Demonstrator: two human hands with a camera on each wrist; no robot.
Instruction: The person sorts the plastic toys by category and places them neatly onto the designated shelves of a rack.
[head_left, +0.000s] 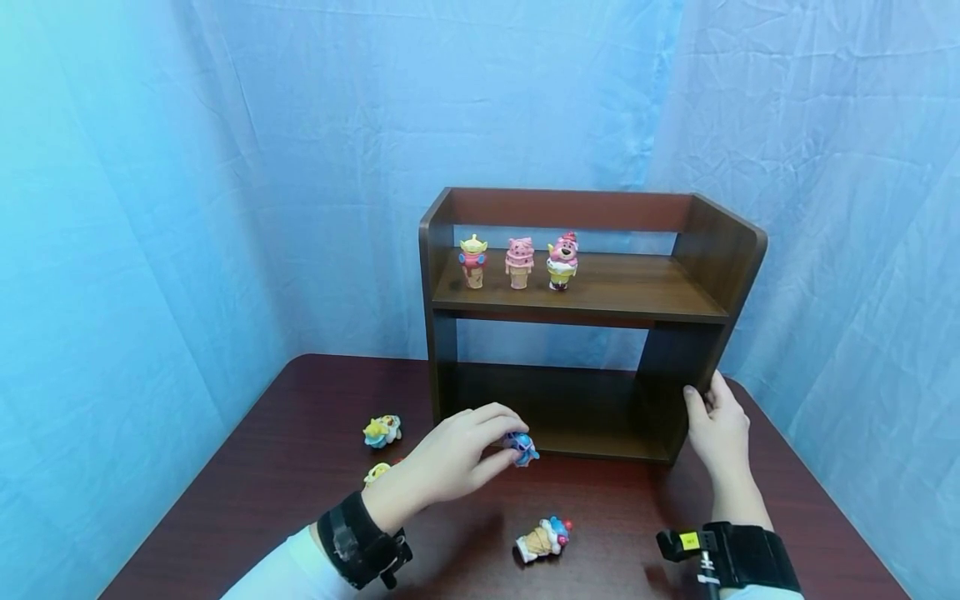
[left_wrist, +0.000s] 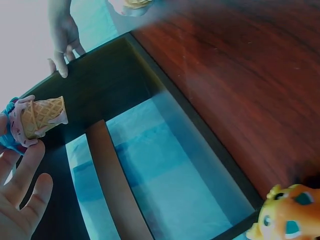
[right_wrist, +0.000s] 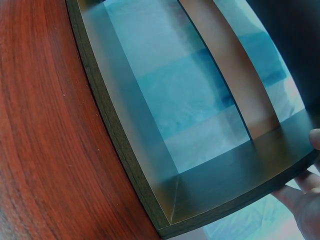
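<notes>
Black left wristband (head_left: 356, 537) is nearest; the left hand (head_left: 453, 454) holds 1 blue figurine (head_left: 524, 450) in a narrow pinch. The right hand (head_left: 720, 433) grips the shelf (head_left: 630, 283) by its side.

The right hand (right_wrist: 309, 206) gripped the dark shelf (right_wrist: 225, 182) by its side, above the reddish-brown desk (right_wrist: 45, 125); blue cloth (right_wrist: 165, 75) showed behind its brown crossbar (right_wrist: 234, 67).
</notes>
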